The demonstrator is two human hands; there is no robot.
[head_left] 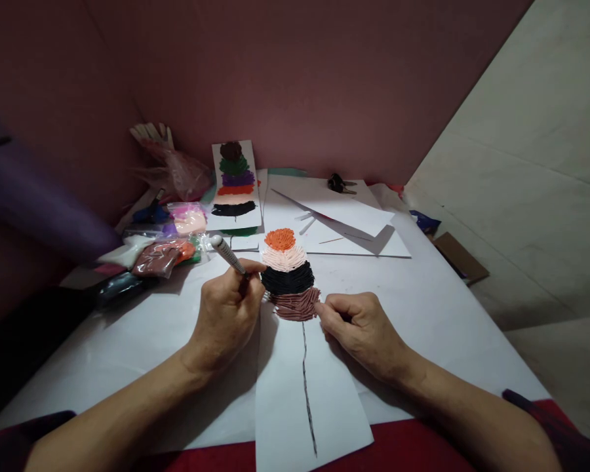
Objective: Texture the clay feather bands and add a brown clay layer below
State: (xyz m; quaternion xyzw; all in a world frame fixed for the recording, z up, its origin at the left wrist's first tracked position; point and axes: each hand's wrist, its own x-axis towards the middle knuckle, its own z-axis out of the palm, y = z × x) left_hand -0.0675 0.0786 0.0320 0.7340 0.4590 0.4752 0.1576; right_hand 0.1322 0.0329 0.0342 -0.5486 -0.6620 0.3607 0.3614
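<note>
My left hand (229, 311) is closed around a white patterned pen (230, 254), its thick end up to the left and its lower end beside the clay's left edge. On a long sheet of white paper (280, 393) are stacked bands of ridged modelling clay: orange (280, 239), pale pink (284, 258), black (288, 278) and brown (295, 305). Below them a black drawn line (305, 380) runs down the sheet. My right hand (361, 328) has curled fingers, thumb and forefinger pinched at the brown band's right edge; whether anything is between them is hidden.
At the back stands a card with coloured clay bands (235, 183). Bags of clay (157, 259) and a bag of wooden sticks (172, 164) lie left. Loose white sheets (334, 206) and keys (341, 184) are at the back right. Walls bound the back and right.
</note>
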